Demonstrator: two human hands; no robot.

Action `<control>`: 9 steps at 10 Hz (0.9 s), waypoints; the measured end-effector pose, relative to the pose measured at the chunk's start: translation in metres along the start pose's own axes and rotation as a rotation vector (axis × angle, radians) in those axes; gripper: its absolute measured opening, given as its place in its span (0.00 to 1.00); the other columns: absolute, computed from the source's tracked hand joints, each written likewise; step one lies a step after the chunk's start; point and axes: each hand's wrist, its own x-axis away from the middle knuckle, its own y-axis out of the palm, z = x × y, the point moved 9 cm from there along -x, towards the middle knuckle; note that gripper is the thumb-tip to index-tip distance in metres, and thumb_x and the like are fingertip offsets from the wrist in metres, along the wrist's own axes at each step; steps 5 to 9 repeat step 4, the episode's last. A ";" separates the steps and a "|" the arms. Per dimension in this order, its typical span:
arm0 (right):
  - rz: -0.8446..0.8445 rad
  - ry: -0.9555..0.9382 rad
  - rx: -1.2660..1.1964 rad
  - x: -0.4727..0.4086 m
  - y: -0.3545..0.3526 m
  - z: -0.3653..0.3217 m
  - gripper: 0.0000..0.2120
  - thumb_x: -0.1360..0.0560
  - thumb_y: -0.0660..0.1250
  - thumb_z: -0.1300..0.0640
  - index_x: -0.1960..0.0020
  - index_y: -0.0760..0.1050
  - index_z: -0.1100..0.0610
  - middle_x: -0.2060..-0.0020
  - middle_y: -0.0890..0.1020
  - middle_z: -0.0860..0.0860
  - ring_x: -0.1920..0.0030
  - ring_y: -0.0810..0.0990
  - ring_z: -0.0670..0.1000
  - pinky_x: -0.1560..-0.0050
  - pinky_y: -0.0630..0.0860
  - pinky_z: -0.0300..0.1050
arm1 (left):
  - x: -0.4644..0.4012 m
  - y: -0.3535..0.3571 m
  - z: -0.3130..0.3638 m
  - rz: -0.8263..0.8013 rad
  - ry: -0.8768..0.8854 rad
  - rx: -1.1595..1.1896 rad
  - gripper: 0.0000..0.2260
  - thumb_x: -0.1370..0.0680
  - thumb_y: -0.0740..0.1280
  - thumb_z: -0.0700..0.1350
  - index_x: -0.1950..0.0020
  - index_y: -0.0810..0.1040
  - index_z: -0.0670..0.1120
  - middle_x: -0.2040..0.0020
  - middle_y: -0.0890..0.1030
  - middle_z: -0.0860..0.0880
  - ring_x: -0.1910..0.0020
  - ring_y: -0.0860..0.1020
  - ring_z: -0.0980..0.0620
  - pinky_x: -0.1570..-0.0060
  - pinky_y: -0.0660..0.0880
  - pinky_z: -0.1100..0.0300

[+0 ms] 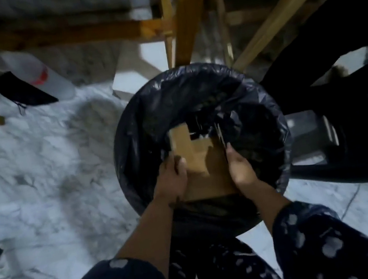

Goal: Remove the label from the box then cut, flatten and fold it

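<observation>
Nearest: two dark sleeves w/ pale blotches; the pic is blurred throughout. Both forearms reach fwd over a round bin lined w/ a black bag. Left hand grips the left edge of the flattened cardboard box, fingers curled over it, thumb on top. Right hand grips the right edge, fingers wrapped round it. Box sits tilted inside the bin's mouth, near edge at the bin's near rim, far end dipping toward the middle of the bag. Bag folds crowd the box's far end and right side, covering part of it; can't tell if any label is on it.

Bin stands on a white marbled floor. Small dark scraps lie on the floor at near left. Right of the bin, just beside it, a dark plastic chair. Beyond the bin, wooden furniture legs rise close behind its far rim. Far left, a white bottle w/ red mark lies beside a black pouch, well apart from the bin.
</observation>
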 end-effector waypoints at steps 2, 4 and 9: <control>-0.196 -0.007 0.293 0.019 -0.010 -0.018 0.18 0.18 0.53 0.54 0.32 0.70 0.57 0.34 0.74 0.57 0.34 0.72 0.58 0.41 0.66 0.41 | 0.039 -0.025 -0.005 0.016 0.076 -0.038 0.19 0.18 0.58 0.44 0.27 0.66 0.47 0.29 0.68 0.47 0.32 0.69 0.47 0.34 0.63 0.62; -0.368 -0.022 0.124 0.121 -0.042 -0.056 0.17 0.19 0.57 0.56 0.32 0.70 0.56 0.43 0.78 0.52 0.42 0.77 0.53 0.38 0.72 0.47 | 0.190 -0.081 -0.019 -0.006 -0.099 0.117 0.11 0.18 0.57 0.40 0.53 0.76 0.53 0.52 0.77 0.55 0.51 0.74 0.58 0.50 0.65 0.64; -0.368 -0.022 0.124 0.121 -0.042 -0.056 0.17 0.19 0.57 0.56 0.32 0.70 0.56 0.43 0.78 0.52 0.42 0.77 0.53 0.38 0.72 0.47 | 0.190 -0.081 -0.019 -0.006 -0.099 0.117 0.11 0.18 0.57 0.40 0.53 0.76 0.53 0.52 0.77 0.55 0.51 0.74 0.58 0.50 0.65 0.64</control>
